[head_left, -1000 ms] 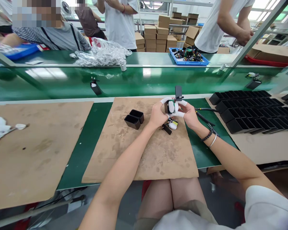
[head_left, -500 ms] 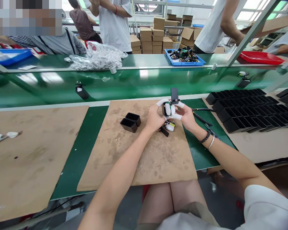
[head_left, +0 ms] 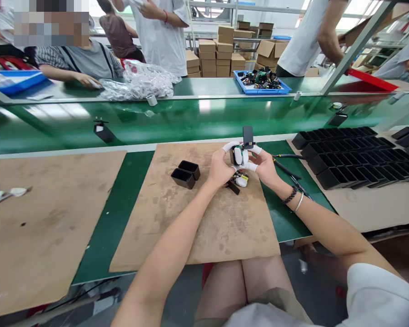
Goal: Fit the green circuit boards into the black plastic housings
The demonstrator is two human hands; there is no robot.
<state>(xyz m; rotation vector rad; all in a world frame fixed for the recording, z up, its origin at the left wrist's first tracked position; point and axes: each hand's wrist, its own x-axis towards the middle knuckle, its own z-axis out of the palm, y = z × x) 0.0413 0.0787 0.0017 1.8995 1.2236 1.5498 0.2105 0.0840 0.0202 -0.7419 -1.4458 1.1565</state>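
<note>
Head view. Both hands are up over the cardboard mat (head_left: 207, 227), closed on one small black unit (head_left: 239, 155). The left hand (head_left: 221, 169) cups it from the side, and the right hand (head_left: 266, 167) pinches it from the other side. Fingertips wear white cots (head_left: 230, 146). A black flap (head_left: 247, 135) stands up from the top of the unit, and white and green parts show at its open face.

Change over the last second: almost none at the hands. Grip, height and flap angle match half a second ago, with the unit held just above the mat, clear of it. Judgement: the work on the unit sits at the same stage, a steady hold with fine finger pressure rather than any transfer.

Unmoved on the mat:
- a second unit with wires (head_left: 240, 178), directly under the hands
- two empty black shells (head_left: 186, 174), touching each other, to the left

What did move:
- black part on the green belt (head_left: 102, 131) has drifted left, as has the white roll (head_left: 152, 100)
- a co-worker's hand (head_left: 88, 81) now lies on the far counter (head_left: 207, 86)
- the red tray (head_left: 368, 79) is tilted up

Rows of black shells (head_left: 354, 154) sit right of the mat, and a thin tool (head_left: 286, 169) lies near the right wrist.
</note>
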